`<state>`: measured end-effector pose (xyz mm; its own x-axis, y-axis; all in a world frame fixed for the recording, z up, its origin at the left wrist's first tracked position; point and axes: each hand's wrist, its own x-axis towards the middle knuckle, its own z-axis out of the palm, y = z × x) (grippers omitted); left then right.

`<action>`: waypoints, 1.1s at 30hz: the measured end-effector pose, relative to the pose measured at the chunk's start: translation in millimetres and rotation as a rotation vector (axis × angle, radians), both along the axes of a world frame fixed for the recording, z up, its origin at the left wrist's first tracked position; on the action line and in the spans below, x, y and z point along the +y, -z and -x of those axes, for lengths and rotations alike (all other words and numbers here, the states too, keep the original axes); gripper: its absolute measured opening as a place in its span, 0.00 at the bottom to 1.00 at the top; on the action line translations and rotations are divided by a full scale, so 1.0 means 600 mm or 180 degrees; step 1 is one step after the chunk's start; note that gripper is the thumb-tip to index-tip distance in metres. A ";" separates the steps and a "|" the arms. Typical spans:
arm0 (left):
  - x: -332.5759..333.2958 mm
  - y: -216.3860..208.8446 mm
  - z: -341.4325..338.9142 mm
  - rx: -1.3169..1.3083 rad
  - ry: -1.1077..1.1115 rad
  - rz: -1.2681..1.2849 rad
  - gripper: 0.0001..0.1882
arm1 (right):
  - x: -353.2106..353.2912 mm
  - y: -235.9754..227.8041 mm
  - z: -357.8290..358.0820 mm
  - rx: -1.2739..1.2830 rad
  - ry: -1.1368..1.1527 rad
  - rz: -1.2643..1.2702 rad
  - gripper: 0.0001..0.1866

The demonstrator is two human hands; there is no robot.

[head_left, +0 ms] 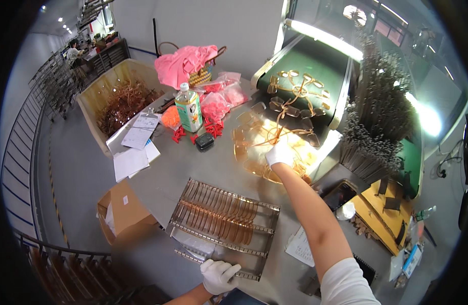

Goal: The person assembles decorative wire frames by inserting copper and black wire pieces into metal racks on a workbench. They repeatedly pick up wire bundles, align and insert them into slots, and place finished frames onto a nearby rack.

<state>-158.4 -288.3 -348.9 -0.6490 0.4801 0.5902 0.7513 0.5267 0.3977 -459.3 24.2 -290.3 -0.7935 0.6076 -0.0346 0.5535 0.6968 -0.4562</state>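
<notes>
The gloved left hand (pixel 220 275) clasps the near edge of a metal wire rack (pixel 223 219) filled with amber frame pieces, at the table's front; the gloved right hand (pixel 279 154) reaches out, fingers closed on a translucent amber eyeglass frame (pixel 267 144) in the lit pile. Beyond stand a drink bottle (pixel 189 108), red clips (pixel 179 134) and pink bags (pixel 214 105).

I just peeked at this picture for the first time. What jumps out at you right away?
The glowing pile of amber eyeglass frames in the middle of the table, where the right hand in a white glove reaches in. Nearer the person, a metal rack holds rows of amber frame parts, with the left hand at its near edge. A bright pink cloth lies at the table's far side.
</notes>
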 end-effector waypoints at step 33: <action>0.255 -0.325 -0.091 -0.3737 0.3919 -0.3232 0.43 | -0.124 -0.321 -0.851 0.1955 -0.1566 -0.1010 0.11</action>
<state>-104.0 -135.6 -154.2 -0.4936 0.7165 0.4929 -0.3405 -0.6807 0.6486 51.3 -49.9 -97.7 -0.7921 0.0963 0.6027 -0.1284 0.9391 -0.3187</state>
